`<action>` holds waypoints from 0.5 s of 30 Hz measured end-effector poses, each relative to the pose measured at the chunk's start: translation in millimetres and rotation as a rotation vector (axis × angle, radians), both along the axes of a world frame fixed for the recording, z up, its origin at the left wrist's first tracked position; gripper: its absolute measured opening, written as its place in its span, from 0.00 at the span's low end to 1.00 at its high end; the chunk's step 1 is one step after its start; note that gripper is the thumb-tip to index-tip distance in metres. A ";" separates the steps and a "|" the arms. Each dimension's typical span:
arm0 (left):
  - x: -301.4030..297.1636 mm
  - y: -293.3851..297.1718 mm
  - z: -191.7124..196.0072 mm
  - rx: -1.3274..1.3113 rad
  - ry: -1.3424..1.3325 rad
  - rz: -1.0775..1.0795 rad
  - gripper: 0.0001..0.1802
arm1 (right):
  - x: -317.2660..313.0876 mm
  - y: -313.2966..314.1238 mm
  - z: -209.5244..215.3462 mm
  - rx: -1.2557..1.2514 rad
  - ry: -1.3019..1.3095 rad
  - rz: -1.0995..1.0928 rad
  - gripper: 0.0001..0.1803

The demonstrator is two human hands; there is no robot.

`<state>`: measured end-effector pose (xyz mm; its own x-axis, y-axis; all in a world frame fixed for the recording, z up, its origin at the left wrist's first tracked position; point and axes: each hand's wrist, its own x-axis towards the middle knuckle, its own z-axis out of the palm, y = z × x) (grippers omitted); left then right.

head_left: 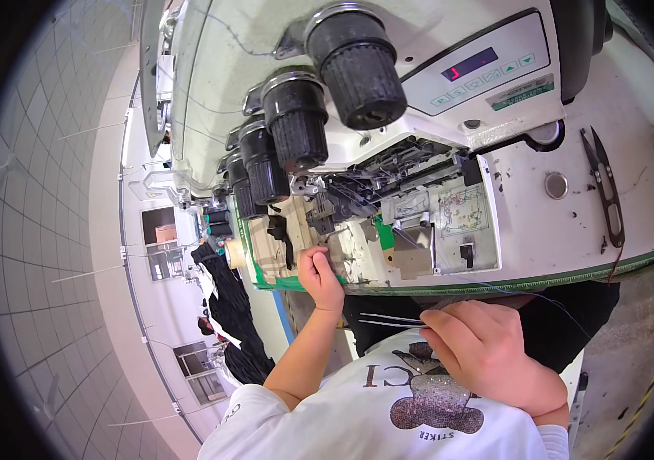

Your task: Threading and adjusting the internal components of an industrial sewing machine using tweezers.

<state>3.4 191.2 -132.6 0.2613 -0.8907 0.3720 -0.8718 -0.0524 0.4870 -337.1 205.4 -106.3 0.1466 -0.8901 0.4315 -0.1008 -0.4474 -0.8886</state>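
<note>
My right hand grips a pair of thin metal tweezers, which point left in front of my shirt. My left hand is closed at the table's front edge; what its fingers hold, if anything, is hidden. Just beyond it lies a narrow black strip of cloth. Over both hands stands a white overlock sewing machine. Its front cover hangs open, showing the dark looper parts inside. A fine bluish thread trails along the table edge to the right of my right hand.
Black thread snips and a small round metal disc lie on the table at the right. Several black tension knobs jut from the machine. Green measuring tape lines the front edge. Dark cloth is piled at the left.
</note>
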 end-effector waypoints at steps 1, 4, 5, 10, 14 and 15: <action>1.8 1.1 -0.6 -0.001 -0.005 0.003 0.12 | 0.4 -0.1 -0.9 -0.001 0.002 0.023 0.13; 7.2 3.3 -3.5 -0.001 0.019 0.014 0.11 | 4.4 -2.7 -3.8 -0.030 -0.025 0.063 0.13; 7.3 2.8 -4.2 0.003 0.023 0.012 0.11 | 7.1 -4.1 -5.9 -0.030 -0.029 0.063 0.13; 3.2 2.1 -2.5 0.010 0.007 0.021 0.11 | 32.5 -3.9 -30.3 -0.102 -0.028 0.214 0.10; 4.5 2.1 -3.0 0.012 -0.021 0.020 0.11 | 45.3 7.6 -54.2 -0.061 0.114 0.355 0.11; 3.2 1.6 -1.4 0.016 -0.040 0.010 0.11 | 49.0 13.2 -61.1 -0.040 0.127 0.406 0.11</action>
<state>6.6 192.8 -133.9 0.2553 -0.8941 0.3680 -0.8902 -0.0688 0.4504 -288.1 218.6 -167.4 0.5363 -0.7318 0.4205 -0.0168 -0.5074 -0.8616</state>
